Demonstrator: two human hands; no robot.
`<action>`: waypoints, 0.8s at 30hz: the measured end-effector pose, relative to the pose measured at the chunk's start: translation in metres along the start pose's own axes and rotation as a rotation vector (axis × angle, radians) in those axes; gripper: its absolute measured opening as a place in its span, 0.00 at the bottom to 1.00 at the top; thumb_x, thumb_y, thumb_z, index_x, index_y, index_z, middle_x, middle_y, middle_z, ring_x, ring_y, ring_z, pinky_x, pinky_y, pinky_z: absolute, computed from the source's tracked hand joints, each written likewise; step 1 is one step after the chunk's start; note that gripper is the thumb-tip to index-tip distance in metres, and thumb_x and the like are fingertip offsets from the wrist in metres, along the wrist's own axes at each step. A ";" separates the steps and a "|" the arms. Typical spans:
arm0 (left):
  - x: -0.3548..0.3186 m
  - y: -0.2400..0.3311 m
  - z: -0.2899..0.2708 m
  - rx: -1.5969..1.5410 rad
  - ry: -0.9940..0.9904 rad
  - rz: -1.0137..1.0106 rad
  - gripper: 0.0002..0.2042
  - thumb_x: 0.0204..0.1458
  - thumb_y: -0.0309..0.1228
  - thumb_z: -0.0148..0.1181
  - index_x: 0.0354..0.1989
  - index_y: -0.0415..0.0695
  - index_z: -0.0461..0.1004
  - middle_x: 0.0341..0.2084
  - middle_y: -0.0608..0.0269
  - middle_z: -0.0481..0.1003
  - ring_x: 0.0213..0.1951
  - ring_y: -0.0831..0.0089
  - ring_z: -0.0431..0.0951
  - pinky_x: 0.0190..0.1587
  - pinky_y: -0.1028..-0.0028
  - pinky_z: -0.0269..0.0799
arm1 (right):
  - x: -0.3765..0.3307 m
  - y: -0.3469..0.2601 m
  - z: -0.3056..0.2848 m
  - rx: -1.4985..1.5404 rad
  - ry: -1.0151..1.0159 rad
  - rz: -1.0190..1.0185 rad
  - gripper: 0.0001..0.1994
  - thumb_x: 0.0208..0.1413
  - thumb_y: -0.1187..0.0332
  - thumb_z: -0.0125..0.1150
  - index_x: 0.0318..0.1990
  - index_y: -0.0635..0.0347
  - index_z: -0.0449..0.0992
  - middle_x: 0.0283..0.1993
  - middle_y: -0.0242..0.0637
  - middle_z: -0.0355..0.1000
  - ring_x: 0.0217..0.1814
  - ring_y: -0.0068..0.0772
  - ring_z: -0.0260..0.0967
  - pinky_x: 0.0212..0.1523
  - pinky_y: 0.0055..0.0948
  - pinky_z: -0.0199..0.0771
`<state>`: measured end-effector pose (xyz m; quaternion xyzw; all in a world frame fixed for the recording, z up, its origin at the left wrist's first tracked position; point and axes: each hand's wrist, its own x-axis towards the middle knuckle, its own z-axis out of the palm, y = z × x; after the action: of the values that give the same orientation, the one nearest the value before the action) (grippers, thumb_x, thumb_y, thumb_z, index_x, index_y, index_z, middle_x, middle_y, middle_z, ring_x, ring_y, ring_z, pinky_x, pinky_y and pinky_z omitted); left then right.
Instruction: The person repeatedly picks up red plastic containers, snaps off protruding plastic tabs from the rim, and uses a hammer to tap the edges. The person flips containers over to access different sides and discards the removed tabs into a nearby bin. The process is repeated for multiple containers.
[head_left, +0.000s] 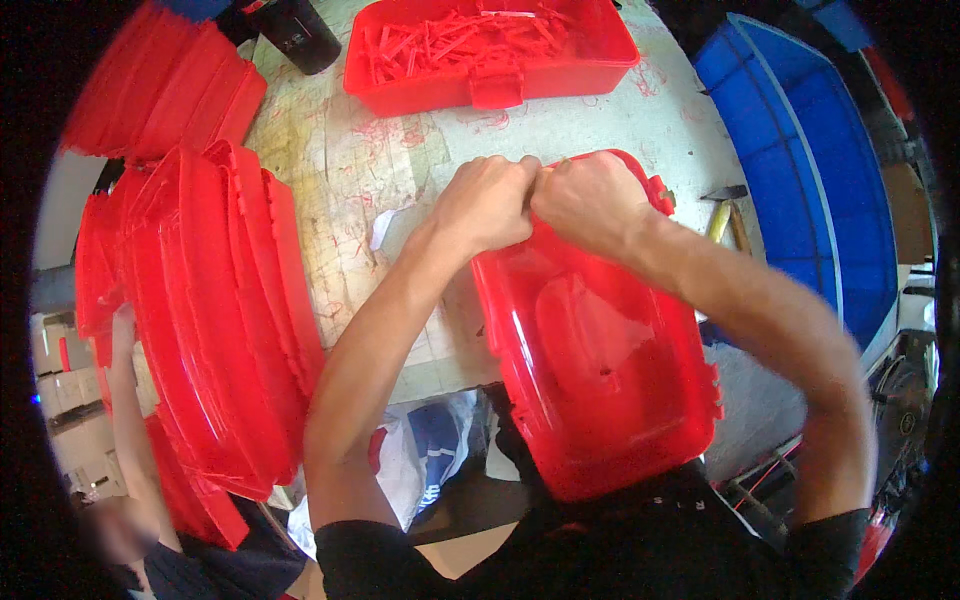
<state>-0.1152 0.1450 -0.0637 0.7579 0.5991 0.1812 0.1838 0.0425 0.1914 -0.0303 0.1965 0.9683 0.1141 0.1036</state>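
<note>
A glossy red plastic shell (600, 340), shallow with a raised rim and notched side tabs, leans with its near end against my body and its far end over the table. My left hand (490, 203) is closed in a fist at its far left corner. Right beside it, my right hand (592, 198) is closed too, knuckles up, over the shell's far rim. The two fists touch or nearly touch. My fingertips are hidden, so what they pinch at that rim cannot be made out.
Beyond my hands stands a red box (490, 85) full of thin red plastic strips. Red shells (220, 310) stack at left, near another person's arm (130, 420). A black cup (293, 35) stands at the back; a hammer-like tool (722, 210) lies right, beside a blue crate (830, 170).
</note>
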 end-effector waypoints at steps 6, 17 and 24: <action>0.005 -0.003 0.000 -0.015 -0.035 0.014 0.09 0.47 0.25 0.57 0.37 0.38 0.74 0.26 0.38 0.76 0.34 0.39 0.77 0.38 0.47 0.72 | -0.007 -0.008 0.031 0.419 0.100 0.422 0.07 0.48 0.69 0.58 0.30 0.59 0.81 0.28 0.46 0.80 0.29 0.43 0.81 0.29 0.42 0.80; -0.013 0.004 -0.020 -0.083 -0.117 -0.221 0.18 0.59 0.47 0.58 0.45 0.44 0.77 0.28 0.40 0.78 0.35 0.42 0.79 0.38 0.52 0.75 | 0.075 0.153 -0.018 0.279 0.400 0.290 0.14 0.58 0.56 0.62 0.31 0.56 0.83 0.31 0.46 0.79 0.37 0.49 0.79 0.37 0.47 0.80; -0.064 -0.002 -0.032 -0.068 0.130 -0.546 0.19 0.60 0.43 0.58 0.50 0.41 0.77 0.33 0.40 0.79 0.39 0.43 0.80 0.42 0.55 0.75 | 0.170 0.169 0.056 0.518 0.126 0.350 0.20 0.52 0.46 0.67 0.38 0.54 0.83 0.41 0.46 0.80 0.47 0.51 0.78 0.48 0.49 0.78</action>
<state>-0.1465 0.0850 -0.0403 0.5488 0.7851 0.1933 0.2124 -0.0363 0.4217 -0.0658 0.3728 0.9210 -0.1085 -0.0311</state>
